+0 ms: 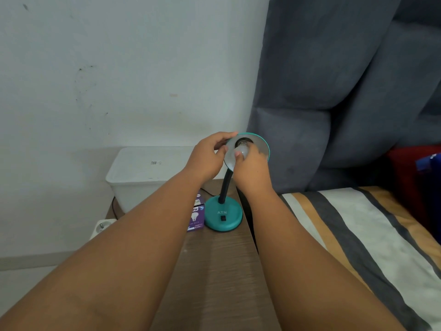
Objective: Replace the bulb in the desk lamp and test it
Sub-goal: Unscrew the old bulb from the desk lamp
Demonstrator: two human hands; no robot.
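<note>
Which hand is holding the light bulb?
The right hand grips the white light bulb inside the teal lamp shade. The left hand only steadies the shade's rim.

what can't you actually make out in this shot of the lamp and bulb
All in the head view:
- Bulb: whether it is going in or coming out; the right hand covers most of it.
- Purple bulb box: small print unreadable, left forearm hides part of it.
- Switch on the lamp base: too small to tell on or off.
- Lamp cord: the plug end is hidden behind the left forearm.
- Left hand covers the left rim of the shade.
</note>
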